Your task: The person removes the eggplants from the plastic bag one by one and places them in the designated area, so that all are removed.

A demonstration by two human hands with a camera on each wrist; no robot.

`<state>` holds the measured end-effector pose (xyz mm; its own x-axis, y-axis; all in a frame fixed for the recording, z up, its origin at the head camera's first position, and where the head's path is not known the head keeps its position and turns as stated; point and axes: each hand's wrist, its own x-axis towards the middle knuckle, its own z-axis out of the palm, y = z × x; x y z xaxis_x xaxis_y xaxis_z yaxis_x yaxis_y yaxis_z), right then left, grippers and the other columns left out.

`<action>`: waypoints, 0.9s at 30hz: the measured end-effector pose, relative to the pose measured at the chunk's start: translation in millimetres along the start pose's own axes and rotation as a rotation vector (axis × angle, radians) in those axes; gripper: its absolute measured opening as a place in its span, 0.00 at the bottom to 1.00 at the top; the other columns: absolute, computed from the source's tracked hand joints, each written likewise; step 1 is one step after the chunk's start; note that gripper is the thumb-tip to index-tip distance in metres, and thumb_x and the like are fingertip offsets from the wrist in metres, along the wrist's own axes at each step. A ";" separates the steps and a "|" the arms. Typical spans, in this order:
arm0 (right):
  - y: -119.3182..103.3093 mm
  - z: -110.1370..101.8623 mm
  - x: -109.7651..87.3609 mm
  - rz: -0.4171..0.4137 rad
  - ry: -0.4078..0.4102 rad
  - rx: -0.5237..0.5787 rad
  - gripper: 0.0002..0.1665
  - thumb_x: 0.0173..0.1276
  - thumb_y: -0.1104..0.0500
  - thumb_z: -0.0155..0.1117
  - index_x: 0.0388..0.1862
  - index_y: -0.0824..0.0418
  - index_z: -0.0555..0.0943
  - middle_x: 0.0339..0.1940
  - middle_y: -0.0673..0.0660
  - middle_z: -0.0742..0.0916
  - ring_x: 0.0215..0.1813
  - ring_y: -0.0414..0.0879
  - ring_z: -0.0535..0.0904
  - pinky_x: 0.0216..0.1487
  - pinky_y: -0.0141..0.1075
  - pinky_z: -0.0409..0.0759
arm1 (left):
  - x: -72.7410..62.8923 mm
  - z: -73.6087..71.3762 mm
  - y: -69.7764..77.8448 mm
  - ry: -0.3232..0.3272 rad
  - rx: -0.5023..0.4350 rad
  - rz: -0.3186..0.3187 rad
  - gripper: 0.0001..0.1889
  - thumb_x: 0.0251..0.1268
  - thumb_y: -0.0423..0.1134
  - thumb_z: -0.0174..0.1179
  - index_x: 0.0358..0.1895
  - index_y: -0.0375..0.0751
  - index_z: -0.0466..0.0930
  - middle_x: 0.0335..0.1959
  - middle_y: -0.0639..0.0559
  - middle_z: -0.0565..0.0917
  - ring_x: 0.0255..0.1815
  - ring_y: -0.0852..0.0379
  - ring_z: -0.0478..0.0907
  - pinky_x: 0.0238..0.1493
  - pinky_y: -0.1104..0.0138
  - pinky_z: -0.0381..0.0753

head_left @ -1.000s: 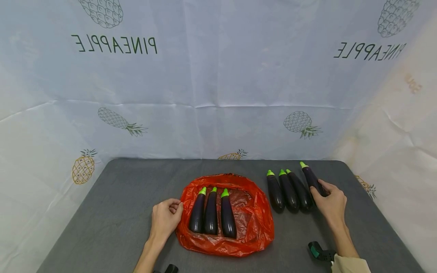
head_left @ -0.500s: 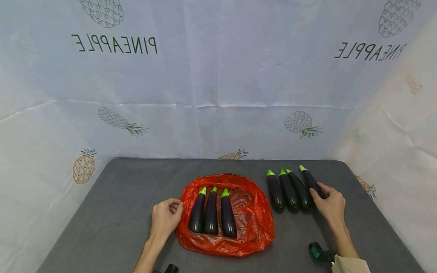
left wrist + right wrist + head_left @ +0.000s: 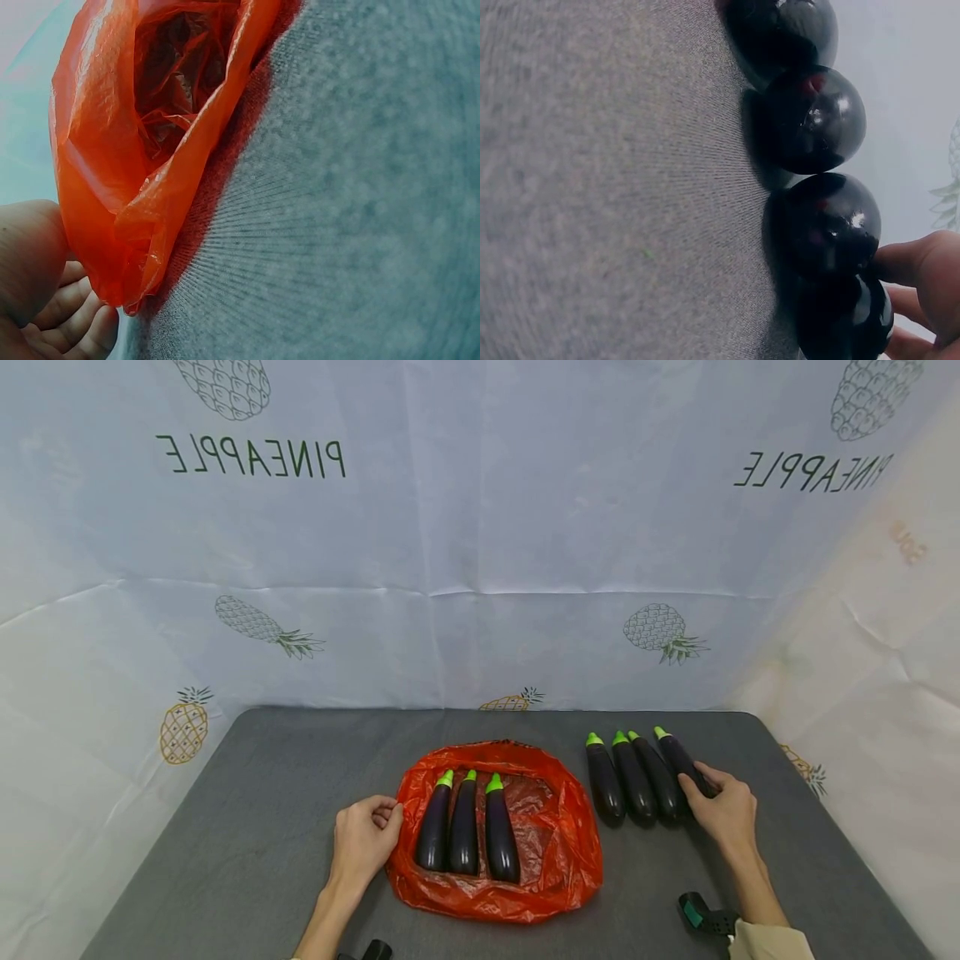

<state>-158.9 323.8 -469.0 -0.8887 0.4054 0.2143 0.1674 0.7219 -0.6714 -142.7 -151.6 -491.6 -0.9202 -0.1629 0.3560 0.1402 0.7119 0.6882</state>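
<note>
Shifted slightly between seven and eight o'clock since a second ago, the outermost eggplant [image 3: 678, 758] has been brought just beside the row of three loose eggplants [image 3: 634, 785]. It is held between thumb and fingers in the grip of the right hand [image 3: 726, 808], its green stem pointed between ten and eleven o'clock. That row is found at two o'clock of the red plastic bag [image 3: 577, 860], in which three more eggplants [image 3: 463, 831] are laid. The bag's rim is pinched at nine o'clock by the left hand [image 3: 362, 842]. All are carried by the grey table [image 3: 262, 802].
</note>
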 end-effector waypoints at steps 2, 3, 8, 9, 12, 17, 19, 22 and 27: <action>-0.3 -0.2 -0.8 0.000 -0.009 0.000 0.27 0.70 0.58 0.66 0.64 0.72 0.79 0.58 0.79 0.82 0.59 0.75 0.79 0.61 0.66 0.73 | 0.1 0.0 -0.1 0.002 0.002 0.003 0.03 0.57 0.28 0.69 0.28 0.34 0.87 0.19 0.50 0.84 0.19 0.67 0.74 0.25 0.71 0.78; -0.8 -0.4 -1.4 0.001 -0.014 0.000 0.27 0.71 0.58 0.66 0.64 0.72 0.78 0.58 0.78 0.82 0.59 0.75 0.79 0.61 0.66 0.73 | 0.1 -0.1 -0.1 0.003 0.003 0.004 0.03 0.57 0.28 0.69 0.28 0.34 0.87 0.19 0.50 0.84 0.19 0.67 0.74 0.25 0.71 0.79; -2.2 0.3 -3.4 0.015 -0.020 0.006 0.27 0.71 0.58 0.65 0.65 0.72 0.78 0.59 0.78 0.82 0.60 0.74 0.79 0.62 0.66 0.73 | -0.1 -0.6 0.3 0.003 0.007 0.004 0.03 0.57 0.28 0.69 0.28 0.34 0.87 0.19 0.50 0.84 0.19 0.66 0.74 0.25 0.71 0.78; -2.2 0.6 -3.7 0.015 -0.017 0.008 0.27 0.71 0.59 0.65 0.64 0.72 0.78 0.58 0.78 0.82 0.60 0.75 0.79 0.62 0.66 0.73 | -0.2 -0.6 0.4 0.003 0.007 0.004 0.03 0.57 0.28 0.69 0.28 0.34 0.87 0.19 0.50 0.84 0.19 0.66 0.74 0.25 0.71 0.78; -1.8 1.7 -3.5 0.013 -0.017 0.010 0.27 0.71 0.58 0.65 0.64 0.73 0.78 0.57 0.79 0.82 0.60 0.75 0.78 0.62 0.66 0.73 | -0.4 -0.7 0.6 0.003 0.006 0.003 0.03 0.57 0.28 0.69 0.28 0.34 0.87 0.19 0.50 0.84 0.19 0.66 0.74 0.25 0.71 0.78; -2.6 2.1 -4.3 0.022 -0.018 0.011 0.27 0.71 0.58 0.64 0.64 0.73 0.78 0.58 0.79 0.81 0.60 0.75 0.78 0.63 0.67 0.72 | -0.3 -0.5 0.3 0.002 0.005 0.007 0.03 0.57 0.28 0.69 0.28 0.34 0.87 0.19 0.50 0.84 0.19 0.66 0.75 0.25 0.71 0.78; -2.9 2.3 -4.7 0.016 -0.009 0.009 0.27 0.71 0.58 0.65 0.64 0.73 0.79 0.58 0.80 0.82 0.60 0.75 0.79 0.64 0.67 0.71 | -0.2 -0.5 0.4 0.001 0.006 0.006 0.03 0.57 0.28 0.69 0.28 0.34 0.87 0.19 0.50 0.84 0.19 0.66 0.75 0.25 0.71 0.78; -3.0 2.9 -4.6 -0.005 0.013 0.009 0.26 0.70 0.59 0.65 0.62 0.73 0.79 0.57 0.80 0.82 0.58 0.75 0.79 0.63 0.67 0.71 | 0.0 -0.5 0.2 0.000 0.007 0.001 0.03 0.58 0.29 0.69 0.28 0.34 0.87 0.19 0.50 0.84 0.19 0.67 0.75 0.25 0.71 0.78; -3.0 3.1 -4.6 -0.038 0.053 0.020 0.24 0.68 0.62 0.66 0.60 0.73 0.81 0.58 0.79 0.82 0.56 0.74 0.81 0.63 0.65 0.72 | 0.5 -0.2 0.0 -0.005 0.007 -0.007 0.03 0.58 0.29 0.69 0.28 0.35 0.87 0.19 0.50 0.84 0.19 0.67 0.74 0.25 0.72 0.78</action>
<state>-156.7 318.0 -470.2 -0.8701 0.4079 0.2767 0.1254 0.7261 -0.6761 -143.1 -151.8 -491.3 -0.9230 -0.1642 0.3479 0.1313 0.7155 0.6861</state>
